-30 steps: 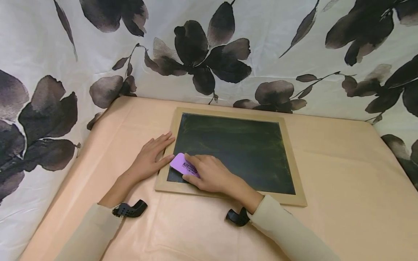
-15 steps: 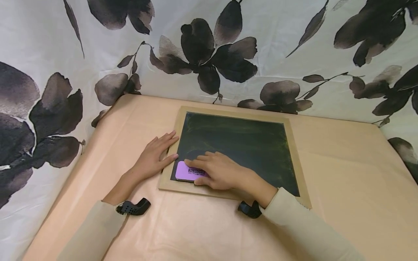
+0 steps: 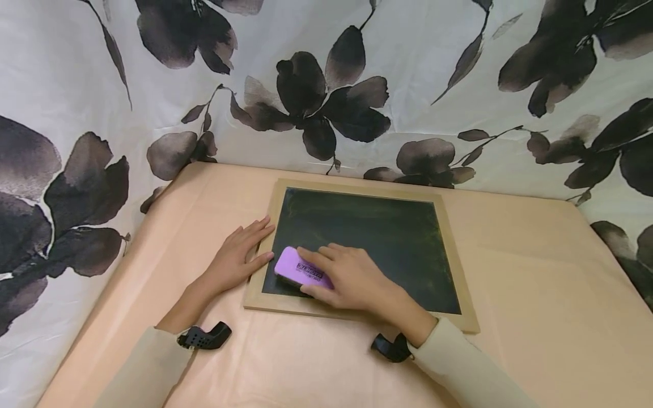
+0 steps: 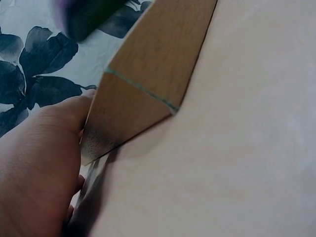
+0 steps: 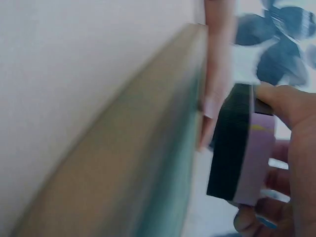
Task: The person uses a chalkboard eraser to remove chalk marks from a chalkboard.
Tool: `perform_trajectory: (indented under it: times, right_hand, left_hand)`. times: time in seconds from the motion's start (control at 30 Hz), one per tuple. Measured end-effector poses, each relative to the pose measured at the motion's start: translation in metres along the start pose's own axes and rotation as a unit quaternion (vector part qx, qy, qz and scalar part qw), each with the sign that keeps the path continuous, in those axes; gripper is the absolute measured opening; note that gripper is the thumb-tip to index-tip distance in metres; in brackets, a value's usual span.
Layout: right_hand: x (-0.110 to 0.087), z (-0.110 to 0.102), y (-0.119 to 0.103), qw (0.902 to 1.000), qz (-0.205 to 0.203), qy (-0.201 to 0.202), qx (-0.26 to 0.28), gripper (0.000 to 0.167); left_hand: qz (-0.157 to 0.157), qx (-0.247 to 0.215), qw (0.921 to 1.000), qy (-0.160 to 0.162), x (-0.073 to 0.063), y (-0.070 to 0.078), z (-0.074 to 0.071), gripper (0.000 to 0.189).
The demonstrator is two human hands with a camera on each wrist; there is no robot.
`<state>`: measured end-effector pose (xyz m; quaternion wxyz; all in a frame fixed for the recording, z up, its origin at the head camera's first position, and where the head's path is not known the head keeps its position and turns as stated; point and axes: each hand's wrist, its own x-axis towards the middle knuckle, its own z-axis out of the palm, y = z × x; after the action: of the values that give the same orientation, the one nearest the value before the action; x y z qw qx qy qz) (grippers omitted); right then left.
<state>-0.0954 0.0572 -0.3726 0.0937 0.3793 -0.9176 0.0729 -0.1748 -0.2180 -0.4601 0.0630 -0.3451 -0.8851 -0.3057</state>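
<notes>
A blackboard (image 3: 367, 238) in a pale wooden frame (image 3: 461, 277) lies on the table. My right hand (image 3: 352, 275) grips a purple eraser (image 3: 301, 269) with a dark felt underside, over the board's lower left corner. In the right wrist view the felt (image 5: 229, 143) faces the board with a gap between them; thumb and fingers hold the eraser by its sides. My left hand (image 3: 237, 255) rests against the left side of the frame, fingers straight and thumb on the wood. The left wrist view shows that hand (image 4: 44, 153) beside the frame's corner (image 4: 133, 103).
A peach cloth (image 3: 525, 266) covers the table. Behind it hangs a white curtain (image 3: 428, 51) with dark printed flowers. A black wrist camera (image 3: 204, 335) sits on the left wrist, another camera (image 3: 391, 347) on the right.
The eraser has slid down, then turned and come up off the board, shifting slightly right with my right hand. My left hand has stayed at the frame. The head view has shifted a little.
</notes>
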Motion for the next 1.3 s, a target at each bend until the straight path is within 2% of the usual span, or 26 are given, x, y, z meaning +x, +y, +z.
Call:
perform_trajectory:
  times: [0.1, 0.2, 0.27, 0.33, 0.47, 0.63, 0.77, 0.9, 1.07, 1.3]
  right_hand:
    - [-0.019, -0.014, 0.011, 0.9936, 0.032, 0.102, 0.035, 0.063]
    - [-0.044, -0.029, 0.03, 0.9781, 0.068, 0.181, 0.076, 0.061]
    - [-0.064, -0.04, 0.045, 0.9694, 0.097, 0.207, 0.091, 0.058]
    - [-0.083, -0.05, 0.058, 0.9626, 0.138, 0.213, 0.094, 0.056]
    - [-0.117, -0.066, 0.082, 0.9529, 0.215, 0.204, 0.064, 0.058]
    - [-0.154, -0.07, 0.112, 0.9375, 0.278, 0.209, 0.001, 0.055]
    - [-0.177, -0.066, 0.133, 0.9151, 0.361, 0.175, -0.042, 0.061]
    - [-0.192, -0.06, 0.146, 0.8888, 0.441, 0.119, -0.037, 0.07]
    - [-0.2, -0.054, 0.153, 0.867, 0.49, 0.084, -0.034, 0.076]
    - [-0.211, -0.052, 0.159, 0.8552, 0.516, 0.042, -0.027, 0.081]
  left_hand:
    - [0.004, 0.003, 1.0, 0.004, 0.002, 0.001, 0.0, 0.063]
    - [0.003, 0.006, 1.0, 0.0, 0.004, 0.002, 0.0, 0.064]
    - [0.001, 0.006, 1.0, -0.003, 0.005, 0.003, -0.001, 0.064]
    - [-0.001, 0.006, 1.0, -0.005, 0.005, 0.003, -0.001, 0.064]
    - [-0.004, 0.007, 0.9999, -0.008, 0.004, 0.003, -0.002, 0.065]
    - [-0.01, 0.007, 0.9999, -0.009, 0.002, 0.002, -0.003, 0.065]
    - [-0.012, 0.004, 0.9999, -0.009, 0.001, 0.0, -0.002, 0.064]
    - [-0.009, 0.001, 1.0, -0.002, 0.0, 0.0, 0.0, 0.064]
    - [-0.012, -0.003, 0.9999, 0.0, 0.0, 0.001, 0.002, 0.063]
    - [-0.014, -0.002, 0.9999, -0.002, -0.001, 0.003, 0.002, 0.063]
